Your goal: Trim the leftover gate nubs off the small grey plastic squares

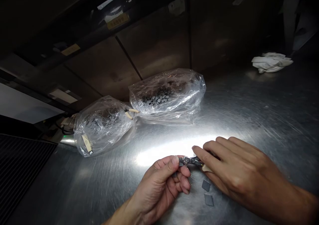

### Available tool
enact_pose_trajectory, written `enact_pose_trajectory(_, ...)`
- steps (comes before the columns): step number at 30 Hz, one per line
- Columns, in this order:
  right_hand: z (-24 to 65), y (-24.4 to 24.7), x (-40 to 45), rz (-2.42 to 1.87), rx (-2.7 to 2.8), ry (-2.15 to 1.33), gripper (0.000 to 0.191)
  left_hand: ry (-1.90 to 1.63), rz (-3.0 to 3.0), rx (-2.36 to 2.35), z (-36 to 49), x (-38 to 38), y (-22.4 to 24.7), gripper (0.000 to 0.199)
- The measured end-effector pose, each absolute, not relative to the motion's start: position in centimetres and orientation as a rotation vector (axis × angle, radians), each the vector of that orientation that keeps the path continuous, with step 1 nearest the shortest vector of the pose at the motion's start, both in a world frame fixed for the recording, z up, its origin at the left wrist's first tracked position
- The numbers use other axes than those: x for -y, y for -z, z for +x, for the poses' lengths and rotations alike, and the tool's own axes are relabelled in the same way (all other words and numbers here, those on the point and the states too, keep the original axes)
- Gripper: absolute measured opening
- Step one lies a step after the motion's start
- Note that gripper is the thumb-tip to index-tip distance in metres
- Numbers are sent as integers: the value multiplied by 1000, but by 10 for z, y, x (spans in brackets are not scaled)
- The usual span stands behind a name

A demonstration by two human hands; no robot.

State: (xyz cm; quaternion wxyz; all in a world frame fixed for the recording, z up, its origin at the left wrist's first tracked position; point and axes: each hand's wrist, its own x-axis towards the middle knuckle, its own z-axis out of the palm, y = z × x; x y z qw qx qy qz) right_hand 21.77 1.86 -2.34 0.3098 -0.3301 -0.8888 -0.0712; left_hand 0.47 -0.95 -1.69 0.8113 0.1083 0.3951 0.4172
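Observation:
My right hand [231,165] is wrapped round the handles of small metal pliers [190,161], whose jaws point left. Between the thumb and fingers of my left hand [164,182] is a small dark grey piece [181,164], touching the plier tips; most of it is hidden by the thumb. Below the pliers, two flat grey square pieces lie on the metal table: an upper one [205,185] and a lower one [209,200].
Two clear plastic bags, one at the centre [169,95] and one further left [104,125], hold many small grey pieces. Cream-handled pliers [131,113] lie between them. A crumpled white cloth [271,62] rests at the back right. A dark ridged surface [22,172] is at the left.

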Motion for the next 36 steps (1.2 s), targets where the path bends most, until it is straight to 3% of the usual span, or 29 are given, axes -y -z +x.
enact_pose_trajectory(7,219,25,-17,-850,2360,238,24,-892,241,-862,5,10,18,27)
enact_pose_trajectory(21,216,24,-18,-915,2284,-29,22,-953,187,-861,7,12,16,24)
enact_pose_trajectory(36,216,23,-22,-893,2306,29,19,-909,277,-894,9,13,15,32)
